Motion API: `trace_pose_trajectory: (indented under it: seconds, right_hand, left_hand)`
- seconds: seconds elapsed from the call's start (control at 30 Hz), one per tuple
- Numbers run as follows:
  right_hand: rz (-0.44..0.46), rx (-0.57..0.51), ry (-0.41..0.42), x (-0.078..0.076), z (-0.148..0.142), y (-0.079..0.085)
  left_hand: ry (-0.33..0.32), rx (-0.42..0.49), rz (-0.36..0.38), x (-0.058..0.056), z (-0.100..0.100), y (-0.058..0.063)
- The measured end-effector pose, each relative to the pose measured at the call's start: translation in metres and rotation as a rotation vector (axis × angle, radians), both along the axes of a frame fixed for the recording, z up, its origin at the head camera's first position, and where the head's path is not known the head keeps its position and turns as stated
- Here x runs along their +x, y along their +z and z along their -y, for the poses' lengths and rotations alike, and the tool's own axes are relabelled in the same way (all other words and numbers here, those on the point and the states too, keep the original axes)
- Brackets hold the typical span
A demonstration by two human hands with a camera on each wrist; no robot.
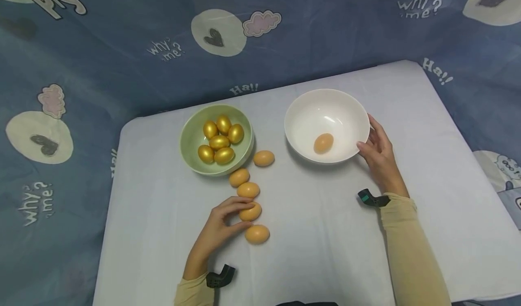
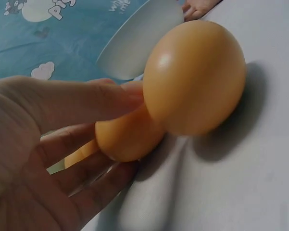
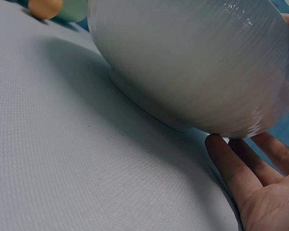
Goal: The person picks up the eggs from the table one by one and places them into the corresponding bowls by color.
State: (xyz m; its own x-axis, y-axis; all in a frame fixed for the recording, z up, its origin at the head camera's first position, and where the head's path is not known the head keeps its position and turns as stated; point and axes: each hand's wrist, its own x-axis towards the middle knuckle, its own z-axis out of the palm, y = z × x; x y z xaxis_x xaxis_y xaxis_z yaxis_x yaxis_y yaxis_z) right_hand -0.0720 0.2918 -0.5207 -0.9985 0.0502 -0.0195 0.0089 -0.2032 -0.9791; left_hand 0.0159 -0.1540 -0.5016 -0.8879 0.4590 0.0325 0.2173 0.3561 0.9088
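Observation:
My left hand [image 1: 221, 222] reaches around a brown egg [image 1: 251, 212], with the thumb on its near side and the fingers on its far side. In the left wrist view that egg [image 2: 127, 137] sits between thumb and fingers, partly covered by another egg [image 2: 194, 77] closer to the camera. My right hand [image 1: 380, 154] grips the right rim of a white bowl [image 1: 301, 116], thumb at the rim and fingers along the outside and underneath. One brown egg [image 1: 323, 143] lies inside this bowl. The right wrist view shows the bowl's outer wall [image 3: 182, 62] and foot.
A green bowl [image 1: 189, 136] holding several golden eggs [image 1: 220, 142] stands at the left. More brown eggs lie in an uneven line from beside it towards me, including one egg [image 1: 264, 158] between the bowls. A white cloth [image 1: 317, 242] covers the table; a printed blue curtain [image 1: 309, 39] hangs behind.

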Motion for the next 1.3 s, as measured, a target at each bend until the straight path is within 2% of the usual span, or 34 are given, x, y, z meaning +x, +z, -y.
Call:
trace_pose_trajectory:
  seconds: [0.27,0.63,0.87,1.3]
  right_hand:
    - [0.004,-0.005,-0.010,0.000,0.000,0.000]
    - [0.004,-0.010,-0.014,0.000,0.000,0.000]
    - [0.004,-0.003,-0.017,0.001,-0.001,-0.001]
    - [-0.003,-0.015,-0.006,0.000,0.001,0.001]
  left_hand:
    - [0.015,-0.028,-0.061,-0.001,-0.005,-0.003]
    - [0.033,-0.057,-0.031,0.000,-0.007,0.001]
    - [0.016,-0.048,-0.060,0.000,-0.005,0.003]
    - [-0.019,0.033,-0.103,-0.007,-0.007,0.021]
